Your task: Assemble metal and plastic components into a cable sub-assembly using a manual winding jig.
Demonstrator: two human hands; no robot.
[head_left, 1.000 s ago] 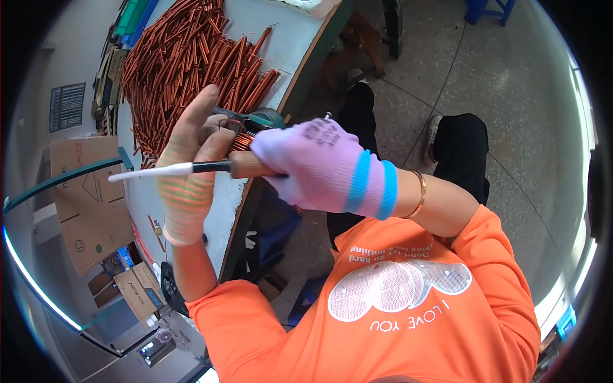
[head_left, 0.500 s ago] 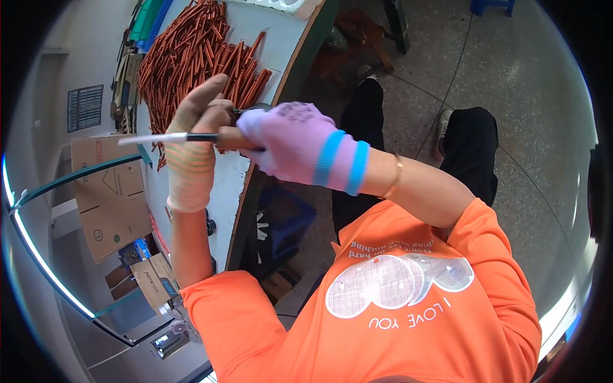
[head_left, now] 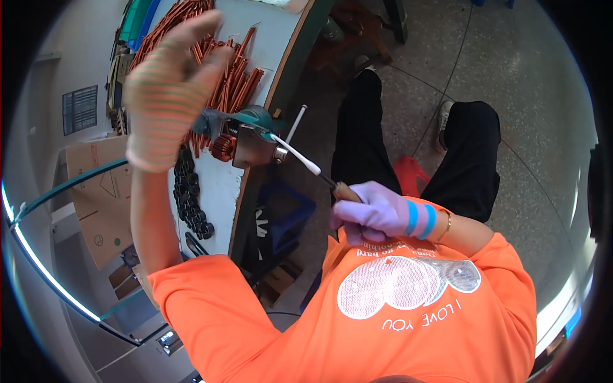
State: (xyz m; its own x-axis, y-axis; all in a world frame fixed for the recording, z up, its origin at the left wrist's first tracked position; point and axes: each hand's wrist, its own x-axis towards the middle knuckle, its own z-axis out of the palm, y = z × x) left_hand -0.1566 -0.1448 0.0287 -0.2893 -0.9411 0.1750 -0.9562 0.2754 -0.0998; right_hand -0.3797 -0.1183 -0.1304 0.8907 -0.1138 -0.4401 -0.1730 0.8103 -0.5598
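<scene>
My right hand [head_left: 377, 209], in a purple glove with blue bands, is closed round the wooden handle [head_left: 347, 193] of a tool. Its white shaft [head_left: 300, 158] slants up and left, the thin end reaching the bench vise [head_left: 252, 118]. The vise is green and grey, at the table's edge, with a flat metal plate [head_left: 251, 148] at its front. Beside the plate sits a copper wire coil [head_left: 223, 147]; how it is held cannot be made out. My left hand [head_left: 167, 92], in a striped glove, is raised left of the vise, blurred, fingers apart, holding nothing visible.
Copper-coloured wire bundles [head_left: 233, 80] are heaped on the far part of the white table [head_left: 268, 38]. Several black rings [head_left: 186, 191] lie in rows on its near part. The vise's bar handle [head_left: 297, 123] sticks out past the edge. Cardboard boxes [head_left: 96, 198] stand at the left.
My right hand has moved right and toward my body with the tool. My left hand has parted from it, up and left, with fingers spreading. The vise and coil have come into sight.
</scene>
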